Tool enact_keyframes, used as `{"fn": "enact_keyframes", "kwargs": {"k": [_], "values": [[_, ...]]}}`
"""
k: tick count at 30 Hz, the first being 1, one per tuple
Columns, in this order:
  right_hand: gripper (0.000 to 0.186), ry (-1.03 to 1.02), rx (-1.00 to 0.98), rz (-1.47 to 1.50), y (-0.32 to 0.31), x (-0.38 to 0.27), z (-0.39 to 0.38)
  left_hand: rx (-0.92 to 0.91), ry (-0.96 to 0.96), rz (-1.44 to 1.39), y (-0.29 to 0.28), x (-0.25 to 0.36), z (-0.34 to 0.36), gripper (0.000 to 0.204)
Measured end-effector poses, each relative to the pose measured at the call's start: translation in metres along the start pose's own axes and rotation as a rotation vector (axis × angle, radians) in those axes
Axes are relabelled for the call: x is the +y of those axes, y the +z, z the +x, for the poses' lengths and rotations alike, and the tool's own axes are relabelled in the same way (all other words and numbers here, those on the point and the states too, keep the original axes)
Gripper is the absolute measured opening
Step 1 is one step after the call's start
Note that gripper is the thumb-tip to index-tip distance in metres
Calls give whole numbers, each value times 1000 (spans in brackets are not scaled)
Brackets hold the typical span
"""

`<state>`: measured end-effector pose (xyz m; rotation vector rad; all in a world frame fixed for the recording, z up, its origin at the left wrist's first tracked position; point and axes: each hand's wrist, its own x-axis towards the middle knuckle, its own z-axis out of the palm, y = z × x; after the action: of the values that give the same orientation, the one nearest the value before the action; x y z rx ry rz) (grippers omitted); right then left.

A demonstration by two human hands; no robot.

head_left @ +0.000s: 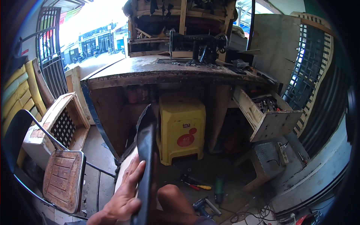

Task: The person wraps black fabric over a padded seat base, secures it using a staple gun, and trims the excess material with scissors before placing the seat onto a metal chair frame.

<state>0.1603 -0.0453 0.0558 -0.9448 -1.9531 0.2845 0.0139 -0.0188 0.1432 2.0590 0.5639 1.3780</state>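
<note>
A padded panel (pixel 145 150) with a black leather-like cover stands on edge before me, its narrow side toward me. A pale underside (pixel 123 170) shows along its left. My left hand (pixel 125 198) holds the panel from that side, fingers long and close together against it, fingertips at the black edge. To the right of the panel's lower end, a bare knee (pixel 174 198) shows. My right hand is mostly hidden behind the panel, and its fingers cannot be made out.
A worn worktable (pixel 150 77) carries a black sewing machine (pixel 202 47); a yellow plastic stool (pixel 182 127) is beneath. An open drawer (pixel 275 125) juts out at right. Screwdrivers (pixel 197 185), a staple gun (pixel 206 207) and cables lie on the floor. A rusty-seated chair (pixel 63 180) stands left.
</note>
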Motion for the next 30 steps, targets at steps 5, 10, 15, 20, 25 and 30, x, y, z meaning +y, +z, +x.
{"fn": "enact_keyframes", "kwargs": {"k": [5, 10, 15, 20, 25, 30], "values": [[66, 565, -15, 747, 0, 50, -42, -325, -448, 842, 77, -56, -62, 92], [58, 1088, 211, 422, -35, 154, -201, -446, -336, 856, 141, -95, -103, 84], [36, 1086, -172, -806, 21, 196, -428, -418, -401, 900, 122, -88, -96, 83], [33, 1167, -189, -841, 47, 199, -410, -410, -372, 891, 122, -92, -106, 82], [30, 1346, -144, -320, -14, 246, -332, -388, -373, 882, 115, -99, -105, 79], [24, 968, 45, 429, -125, 202, -183, -368, -377, 892, 111, -99, -109, 76]]}}
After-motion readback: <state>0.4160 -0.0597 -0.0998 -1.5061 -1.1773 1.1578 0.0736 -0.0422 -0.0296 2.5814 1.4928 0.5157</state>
